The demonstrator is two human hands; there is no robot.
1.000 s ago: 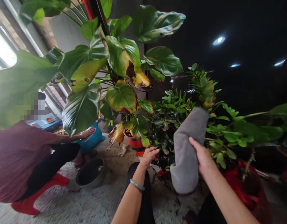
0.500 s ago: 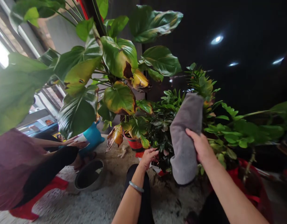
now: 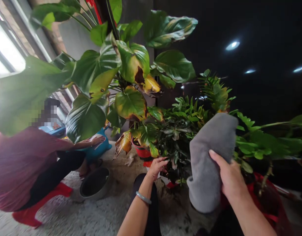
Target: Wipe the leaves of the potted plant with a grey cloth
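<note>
My right hand [image 3: 231,180] is closed around a grey cloth [image 3: 210,164], thumb on the near face. The cloth is folded over and hangs just right of a dark-leaved potted plant [image 3: 174,141]. At the lower left of that plant is my left hand [image 3: 157,167], with a bangle on the wrist. Its fingers are bent in at the edge of the foliage and seem to grip a leaf or stem; the leaves partly hide the fingertips.
A big plant with yellowing, browned leaves [image 3: 131,103] rises ahead from a red pot [image 3: 141,151]. At left a person [image 3: 30,164] sits on a red stool [image 3: 40,203], a hand on a blue object, beside a dark basin [image 3: 95,185]. Another red pot [image 3: 276,203] stands right.
My right hand and the cloth have moved right and down, away from the dark-leaved plant. My left hand has stayed nearly in place. The person at left has shifted, and the view has turned slightly left.
</note>
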